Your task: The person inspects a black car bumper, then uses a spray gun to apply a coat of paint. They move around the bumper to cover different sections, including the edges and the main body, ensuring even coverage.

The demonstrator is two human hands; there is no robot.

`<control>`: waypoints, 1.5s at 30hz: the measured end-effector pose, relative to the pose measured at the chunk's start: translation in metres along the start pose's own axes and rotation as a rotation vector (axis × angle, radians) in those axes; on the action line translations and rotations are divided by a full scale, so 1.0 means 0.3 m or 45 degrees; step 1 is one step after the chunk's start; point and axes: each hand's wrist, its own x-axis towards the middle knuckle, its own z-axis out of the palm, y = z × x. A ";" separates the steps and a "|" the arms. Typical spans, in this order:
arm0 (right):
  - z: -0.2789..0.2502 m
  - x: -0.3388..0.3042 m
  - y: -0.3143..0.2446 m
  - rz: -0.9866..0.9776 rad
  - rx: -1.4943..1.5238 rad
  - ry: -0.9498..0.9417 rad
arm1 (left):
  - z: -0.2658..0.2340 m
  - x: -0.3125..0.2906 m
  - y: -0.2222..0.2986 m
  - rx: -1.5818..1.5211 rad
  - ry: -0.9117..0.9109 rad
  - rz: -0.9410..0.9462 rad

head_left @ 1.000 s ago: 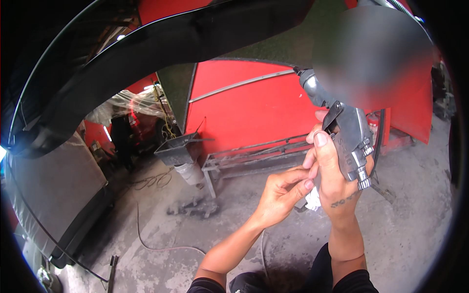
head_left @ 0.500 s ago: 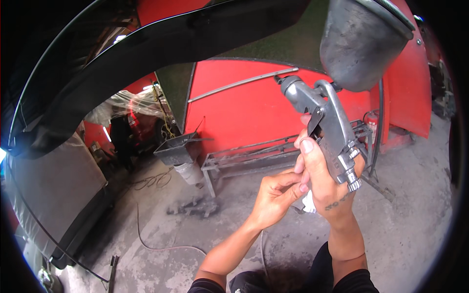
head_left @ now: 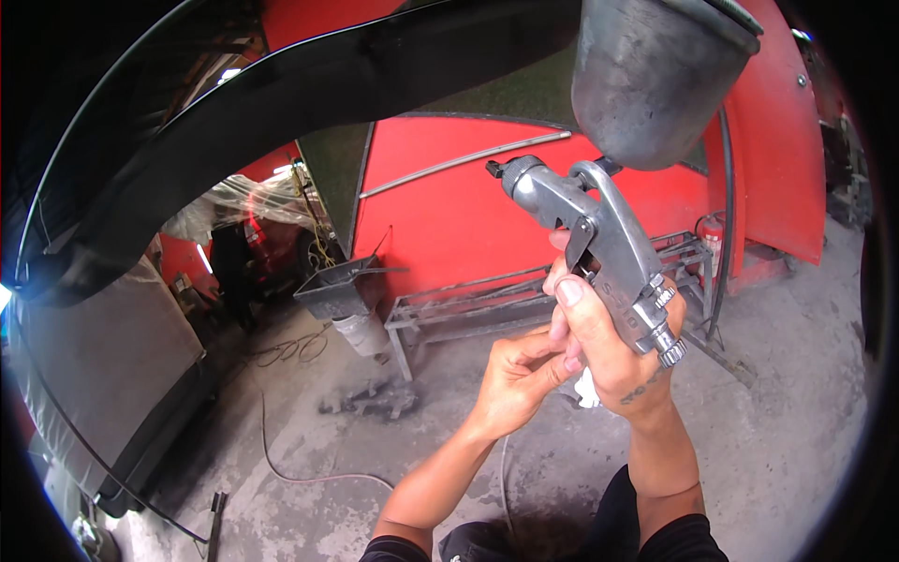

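Note:
A metal spray gun (head_left: 618, 239) is held up before me, tilted, with its nozzle toward the upper left. Its large grey cup (head_left: 646, 89) rises at the top right. My right hand (head_left: 613, 351) is closed around the gun's handle, the thumb along its side and fingers near the trigger. Beside it, my left hand (head_left: 524, 379) is closed, thumb and fingertips pinched together just under the grip and against the right hand's fingers. What they pinch is hidden. Something small and white (head_left: 587, 389) shows below my hands.
A red car panel (head_left: 449, 225) and a metal rack (head_left: 524, 304) stand ahead. To their left is a dark metal hopper over a grey bucket (head_left: 361, 332). A thin hose (head_left: 318, 478) snakes over the concrete floor. A covered vehicle (head_left: 112, 356) fills the left side.
The spray gun and its cup have shifted a little to the left with my right hand. My left hand has moved slightly left along with it, still pinched beneath the handle.

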 end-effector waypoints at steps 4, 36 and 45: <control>0.010 -0.007 0.005 0.021 0.020 0.118 | 0.011 0.014 0.005 0.059 -0.014 -0.029; -0.047 0.010 0.013 0.041 -0.070 0.113 | 0.036 0.063 0.004 0.071 -0.072 0.004; -0.036 0.026 0.005 -0.068 -0.061 0.331 | 0.061 0.105 0.022 0.084 -0.151 -0.014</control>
